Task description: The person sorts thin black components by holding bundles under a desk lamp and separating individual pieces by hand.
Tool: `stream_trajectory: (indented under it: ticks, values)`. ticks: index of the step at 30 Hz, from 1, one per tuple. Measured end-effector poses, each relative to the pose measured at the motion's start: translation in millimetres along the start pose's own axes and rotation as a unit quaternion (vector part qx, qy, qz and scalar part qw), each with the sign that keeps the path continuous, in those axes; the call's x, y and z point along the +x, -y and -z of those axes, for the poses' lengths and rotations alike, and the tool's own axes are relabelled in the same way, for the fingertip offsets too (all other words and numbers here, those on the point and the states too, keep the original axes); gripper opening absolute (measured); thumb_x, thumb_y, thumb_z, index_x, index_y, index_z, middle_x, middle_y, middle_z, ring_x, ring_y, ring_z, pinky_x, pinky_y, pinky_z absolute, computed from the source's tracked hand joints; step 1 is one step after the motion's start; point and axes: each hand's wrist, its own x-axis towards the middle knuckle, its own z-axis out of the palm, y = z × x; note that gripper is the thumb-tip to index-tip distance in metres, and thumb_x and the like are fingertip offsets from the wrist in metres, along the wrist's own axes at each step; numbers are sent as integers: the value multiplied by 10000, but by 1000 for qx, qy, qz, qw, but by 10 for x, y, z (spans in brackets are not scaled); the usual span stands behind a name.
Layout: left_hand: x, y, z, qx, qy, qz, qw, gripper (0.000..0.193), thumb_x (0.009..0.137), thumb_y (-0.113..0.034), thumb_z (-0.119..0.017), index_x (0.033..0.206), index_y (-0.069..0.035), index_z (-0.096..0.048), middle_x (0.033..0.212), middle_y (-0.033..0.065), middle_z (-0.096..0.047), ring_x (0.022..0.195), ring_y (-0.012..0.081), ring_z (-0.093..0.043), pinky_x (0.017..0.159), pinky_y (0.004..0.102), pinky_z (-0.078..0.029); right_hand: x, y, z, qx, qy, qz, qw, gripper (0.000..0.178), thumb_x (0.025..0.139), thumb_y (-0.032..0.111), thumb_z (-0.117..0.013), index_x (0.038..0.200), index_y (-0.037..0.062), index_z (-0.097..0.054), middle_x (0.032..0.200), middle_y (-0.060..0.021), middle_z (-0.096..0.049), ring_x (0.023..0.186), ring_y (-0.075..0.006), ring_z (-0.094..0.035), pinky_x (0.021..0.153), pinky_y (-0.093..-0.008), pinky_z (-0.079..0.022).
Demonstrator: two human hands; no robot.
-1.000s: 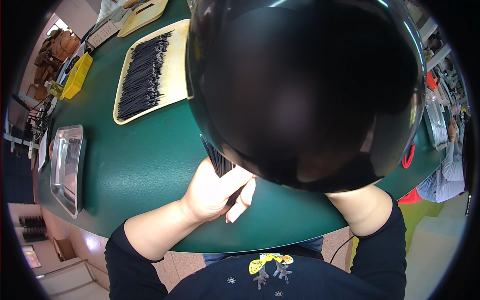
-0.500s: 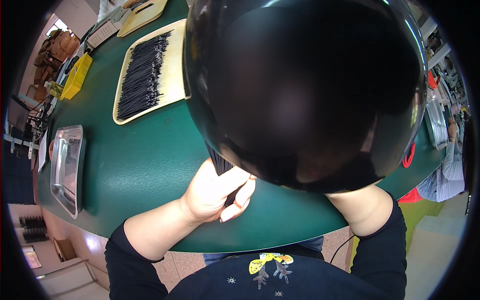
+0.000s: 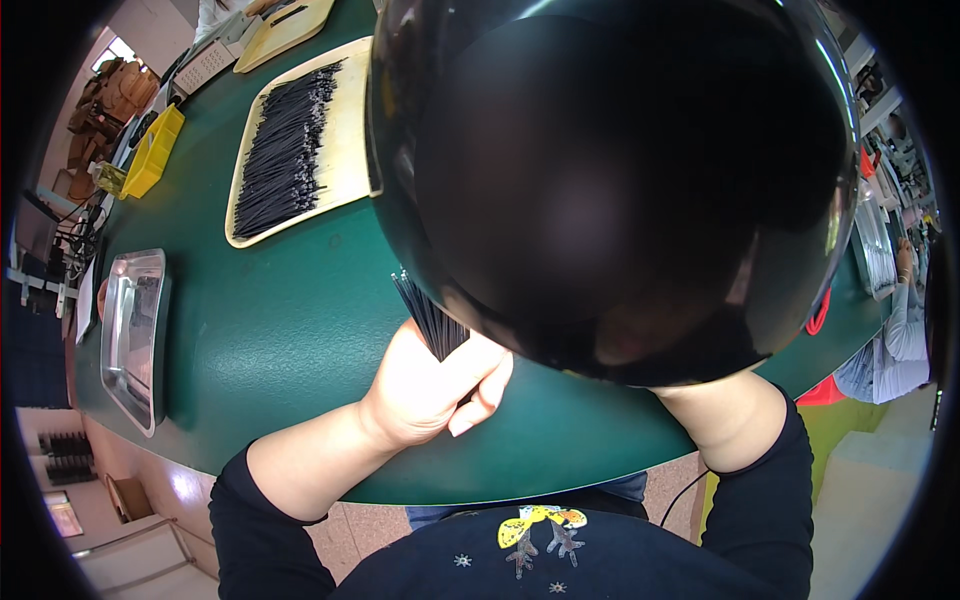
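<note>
A large black dome (image 3: 610, 180) fills the upper middle of the view and hides much of the green table (image 3: 290, 340) behind it.

The left hand (image 3: 430, 385) sits at about 7 o'clock from the dome's centre, its fingers closed together around a bundle of thin black sticks (image 3: 428, 315). The sticks fan up from the fist toward 11 o'clock, and their right part slips under the dome's rim. The hand rests over the table near its front edge.

The right hand is out of sight: only the right wrist (image 3: 725, 420) shows at 5 o'clock, running up under the dome, so its fingers cannot be judged.

At 10 o'clock lies a pale tray (image 3: 350, 150) with many more black sticks (image 3: 280, 150) laid in rows; its right edge is cut off by the dome. A second pale tray (image 3: 285, 22) lies beyond it at 11 o'clock. A metal tray (image 3: 130, 335) sits at 9 o'clock near the table's left edge, well apart from the hand. A yellow bin (image 3: 152, 152) stands at the far left. At 3 o'clock another person's sleeve (image 3: 885, 350) shows beside the table, next to a red loop (image 3: 822, 312).
</note>
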Motion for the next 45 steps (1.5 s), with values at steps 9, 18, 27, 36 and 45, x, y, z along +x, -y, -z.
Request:
stream_trajectory:
  ticks: [9,18,27,36,45]
  values:
    - [-34,12,-29,-41,-23,10,999,297,841,-46,-407,557,15,-471,486,52,-472,338,82,-412,331,184,-303,-1,48,-42,75,1,-98,992,266,660,30,-646,913,-12,-571,893,-99,-593,795,-195,-575,726,-293,-449]
    - [-30,9,-40,-53,-28,19,998,298,838,-35,-401,552,19,-466,478,59,-466,337,88,-419,321,189,-302,3,12,-6,19,13,-50,998,289,653,44,-659,921,-13,-566,886,-100,-593,792,-193,-575,726,-293,-449]
    - [-31,24,-16,-78,-14,43,996,278,846,-45,-398,585,23,-466,510,79,-489,322,108,-420,303,198,-305,0,-4,-52,117,-14,-85,989,297,656,35,-667,929,-16,-562,889,-98,-592,797,-180,-572,719,-290,-453]
    - [-29,47,-3,-91,-9,44,995,266,856,-61,-387,609,12,-457,519,84,-489,310,110,-400,295,203,-294,3,27,-52,97,-14,-88,991,303,651,33,-672,927,-19,-559,896,-99,-589,804,-179,-571,722,-286,-452]
    - [-8,49,-1,-78,-9,59,995,254,851,-72,-413,613,5,-455,513,75,-477,317,95,-388,309,200,-289,-44,-3,21,45,-106,-20,993,374,704,-24,-564,1064,-14,-461,1008,-128,-529,937,-234,-513,825,-340,-409]
